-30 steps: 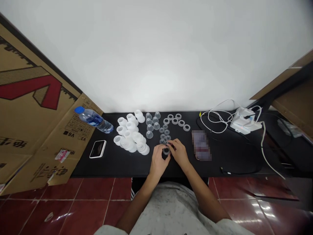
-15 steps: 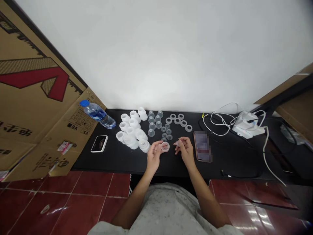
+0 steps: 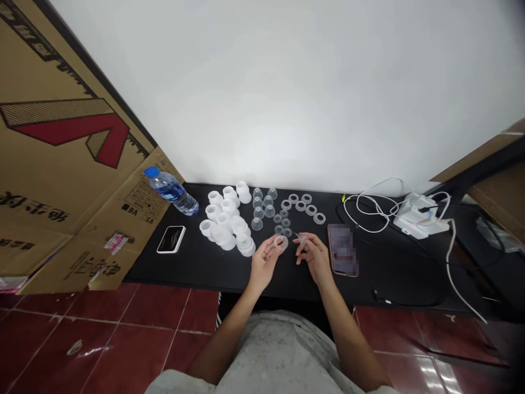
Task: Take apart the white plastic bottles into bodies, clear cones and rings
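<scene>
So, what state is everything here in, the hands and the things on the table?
Left hand, holding a clear ring at its fingertips
Right hand, pinching a small clear piece
Water bottle, capped, lying on its side
Phone, lying flat, screen up

My black tabletop [image 3: 197, 271] runs along the wall, and a water bottle [image 3: 172, 191] lies on its side at the left corner. Just right of a small flat device [image 3: 171, 239] stands a crowded group of white plastic pieces [image 3: 225, 219]. Next come little clear cups [image 3: 262, 205], though from up here I can't quite make out their shape, then clear rings [image 3: 301, 205] in loose rows. Further right lie a phone [image 3: 342, 250], a looped white cable [image 3: 369, 208], and a white charger [image 3: 418, 216].
</scene>
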The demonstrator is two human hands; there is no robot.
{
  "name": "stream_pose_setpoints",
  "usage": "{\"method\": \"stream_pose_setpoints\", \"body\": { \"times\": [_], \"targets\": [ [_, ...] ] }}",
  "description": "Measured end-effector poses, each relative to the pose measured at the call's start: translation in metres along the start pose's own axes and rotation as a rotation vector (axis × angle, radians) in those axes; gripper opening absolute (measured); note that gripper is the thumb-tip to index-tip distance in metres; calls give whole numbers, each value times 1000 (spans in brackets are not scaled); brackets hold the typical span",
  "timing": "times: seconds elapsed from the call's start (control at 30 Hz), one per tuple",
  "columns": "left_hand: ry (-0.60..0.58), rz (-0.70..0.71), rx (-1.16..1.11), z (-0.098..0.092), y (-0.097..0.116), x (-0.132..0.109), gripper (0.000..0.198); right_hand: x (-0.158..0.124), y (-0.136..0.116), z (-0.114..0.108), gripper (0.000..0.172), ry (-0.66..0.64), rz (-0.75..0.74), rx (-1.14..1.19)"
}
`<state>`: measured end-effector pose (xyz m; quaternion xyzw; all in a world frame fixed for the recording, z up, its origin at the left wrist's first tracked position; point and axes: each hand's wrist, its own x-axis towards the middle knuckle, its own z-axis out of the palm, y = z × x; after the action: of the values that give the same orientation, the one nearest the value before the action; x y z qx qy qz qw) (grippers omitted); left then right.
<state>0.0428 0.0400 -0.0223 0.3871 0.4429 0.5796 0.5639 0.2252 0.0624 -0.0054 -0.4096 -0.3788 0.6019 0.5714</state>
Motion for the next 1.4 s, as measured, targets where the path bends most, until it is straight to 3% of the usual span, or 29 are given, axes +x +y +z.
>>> {"method": "stream_pose_setpoints", "body": {
  "times": [0.27,0.37,0.5,0.7,0.9,1.17,1.4],
  "targets": [
    [3,-12,-8,-1,4,1,51,-2,6,2,29,4,-98,-149],
    [-1,1,-1,0,4,1,47,-3,7,3,28,-30,-200,-298],
    [-7,18,29,-2,2,1,47,-4,7,5,18,-86,-337,-518],
    [-46,37,92,-2,1,-1,47,-4,8,7,5,-75,-403,-605],
    [-104,75,121,1,-3,-4,41,-4,11,7,8,-3,-417,-619],
    [-195,167,199,1,1,-8,35,-5,17,6,19,52,-294,-538],
    [-202,154,239,2,0,-7,31,-6,12,6,14,-43,-375,-693]
  ]
}}
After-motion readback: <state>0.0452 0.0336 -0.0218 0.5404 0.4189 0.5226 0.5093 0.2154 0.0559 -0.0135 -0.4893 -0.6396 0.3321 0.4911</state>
